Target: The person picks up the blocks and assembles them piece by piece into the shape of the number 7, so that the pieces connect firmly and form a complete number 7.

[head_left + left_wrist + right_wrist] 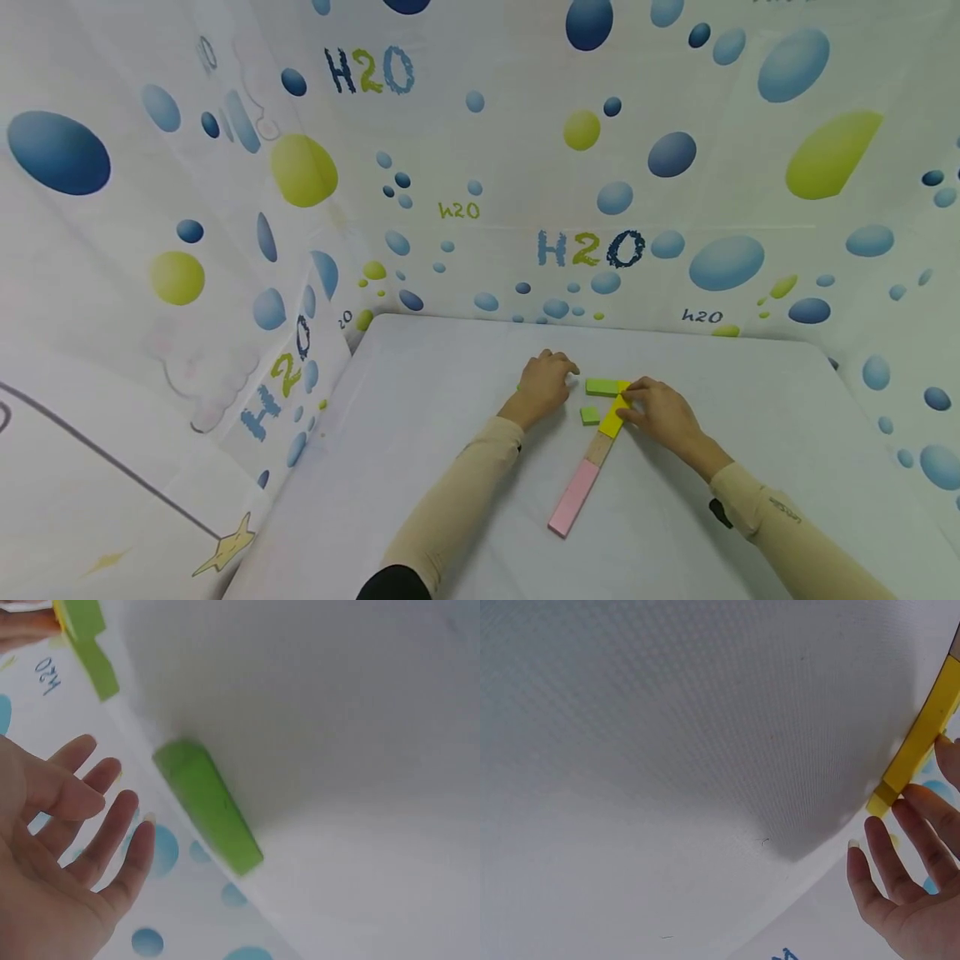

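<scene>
My right hand (pixel 663 417) holds a long yellow block (pixel 612 418) between thumb and index finger. A small yellow piece (pixel 879 804) sits at that block's far end, by the fingertips. My left hand (pixel 546 383) hovers with loosely bent fingers, holding nothing. In the left wrist view a green block (pixel 210 810) lies apart from the left fingers; in the head view that hand mostly hides it. Between the hands lie a longer green block (pixel 602 387), which meets the yellow piece, and a short green block (pixel 590 416).
A plain wood block (pixel 598 448) and a pink block (pixel 573 498) continue the slanting line from the yellow block toward me. All lie on a white-covered table (pixel 420 417). Patterned sheets (pixel 495 150) with dots and lettering hang behind and on the left.
</scene>
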{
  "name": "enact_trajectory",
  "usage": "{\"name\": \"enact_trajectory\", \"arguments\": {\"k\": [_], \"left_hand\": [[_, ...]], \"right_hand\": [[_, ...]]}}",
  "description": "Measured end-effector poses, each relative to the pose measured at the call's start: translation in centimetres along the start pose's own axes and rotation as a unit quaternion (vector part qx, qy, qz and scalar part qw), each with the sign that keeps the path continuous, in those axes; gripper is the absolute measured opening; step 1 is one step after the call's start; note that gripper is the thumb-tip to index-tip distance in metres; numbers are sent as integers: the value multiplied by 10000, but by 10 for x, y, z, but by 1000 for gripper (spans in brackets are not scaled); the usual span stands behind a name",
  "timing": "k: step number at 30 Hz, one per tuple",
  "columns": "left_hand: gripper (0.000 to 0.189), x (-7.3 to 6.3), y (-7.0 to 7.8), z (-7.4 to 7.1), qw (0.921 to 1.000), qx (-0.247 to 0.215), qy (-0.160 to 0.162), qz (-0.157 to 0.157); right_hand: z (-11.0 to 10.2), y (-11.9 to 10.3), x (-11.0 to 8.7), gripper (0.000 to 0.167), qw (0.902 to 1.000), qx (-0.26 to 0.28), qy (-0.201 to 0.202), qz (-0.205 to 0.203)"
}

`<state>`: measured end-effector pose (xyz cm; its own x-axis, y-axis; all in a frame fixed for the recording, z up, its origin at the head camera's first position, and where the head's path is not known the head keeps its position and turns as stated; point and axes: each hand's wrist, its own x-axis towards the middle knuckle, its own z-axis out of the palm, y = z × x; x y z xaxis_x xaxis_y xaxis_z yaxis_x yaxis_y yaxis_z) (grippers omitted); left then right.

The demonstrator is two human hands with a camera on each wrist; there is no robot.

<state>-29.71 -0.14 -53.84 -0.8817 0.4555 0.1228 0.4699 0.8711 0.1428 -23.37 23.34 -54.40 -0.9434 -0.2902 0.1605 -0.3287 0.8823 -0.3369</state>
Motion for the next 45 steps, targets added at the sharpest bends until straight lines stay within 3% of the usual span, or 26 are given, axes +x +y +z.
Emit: {"name": "enact_trajectory", "arguments": {"k": [13, 21, 29, 35, 45], "left_hand": [[39, -16, -39, -15, 9996, -104, -121, -217], [40, -28, -54, -22, 9995, -114, -203, -216], [33, -35, -58, -22, 9988, -276, -306, -280], [34, -38, -57, -22, 9992, -322, -132, -219], [36, -38, -59, -20, 9978, -409, -128, -497]], "right_hand": [[0, 0, -1, 39, 10000, 15, 40, -33], [-1, -2, -1, 41, 10000, -24, -10, 27], [1, 1, -1, 40, 10000, -27, 20, -49], [1, 2, -1, 40, 10000, -18, 12, -62], [-1, -1, -1, 40, 10000, 36, -10, -73]]}}
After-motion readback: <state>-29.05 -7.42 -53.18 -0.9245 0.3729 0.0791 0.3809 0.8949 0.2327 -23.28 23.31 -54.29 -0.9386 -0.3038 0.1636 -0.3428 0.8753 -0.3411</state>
